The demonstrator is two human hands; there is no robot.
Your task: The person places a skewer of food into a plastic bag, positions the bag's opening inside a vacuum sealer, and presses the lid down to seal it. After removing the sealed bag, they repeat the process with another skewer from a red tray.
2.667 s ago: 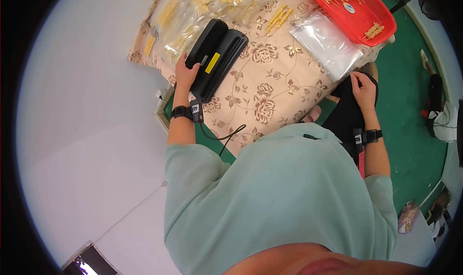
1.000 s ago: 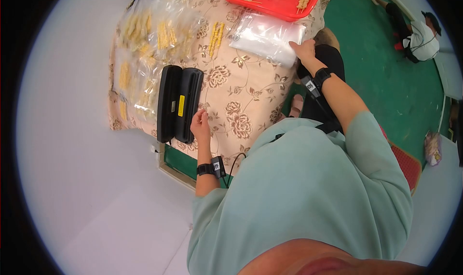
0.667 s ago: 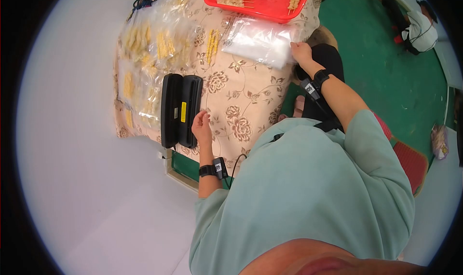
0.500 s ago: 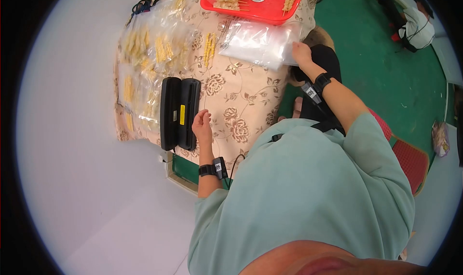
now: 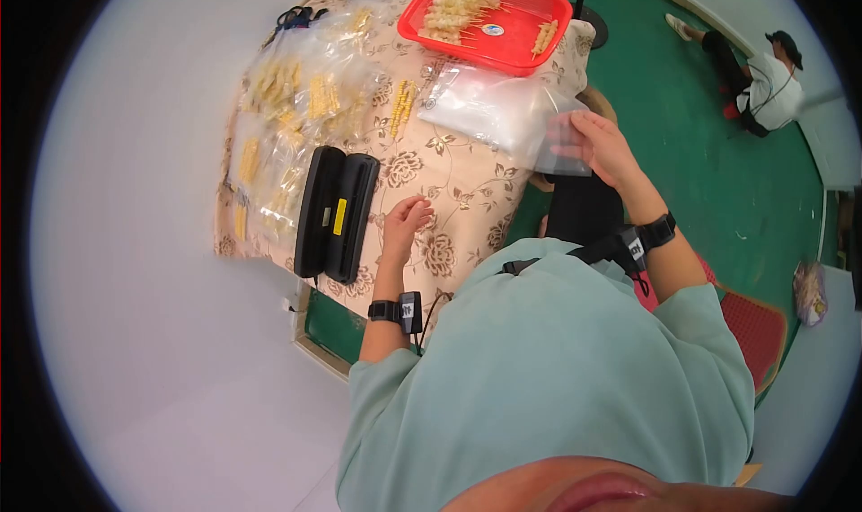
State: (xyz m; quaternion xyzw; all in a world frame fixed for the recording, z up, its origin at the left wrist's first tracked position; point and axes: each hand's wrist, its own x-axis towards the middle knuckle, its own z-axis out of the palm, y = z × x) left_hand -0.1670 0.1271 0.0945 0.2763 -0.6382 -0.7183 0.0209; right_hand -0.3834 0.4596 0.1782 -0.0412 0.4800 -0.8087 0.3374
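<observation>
**Right hand grips a clear bag at the table edge; left hand open**

The right hand (image 5: 602, 148) has its grip closed on a clear bag (image 5: 558, 157), thumb and fingers pinching the film; some fingers show through the plastic; the bag lies at the near right edge of the table (image 5: 462, 184), partly over the stack of clear bags (image 5: 476, 108) and partly beyond the edge. The left hand (image 5: 409, 229) is over the flowered cloth, its grip loosely open, fingers slightly bent; it is just beside an opened black case (image 5: 357, 216) bearing a yellow label (image 5: 339, 216).

Two yellow skewers (image 5: 402, 108) lie side by side on the cloth, between the stack and the filled bags (image 5: 323, 99); the latter hold yellow and pale skewered pieces and cover the left part of the table. A red basin (image 5: 516, 58) is beyond the stack; pale skewers (image 5: 458, 11) are grouped at its left, a smaller group at its right. Another person (image 5: 774, 85) sits on the green floor (image 5: 669, 108), well apart from the table.
</observation>
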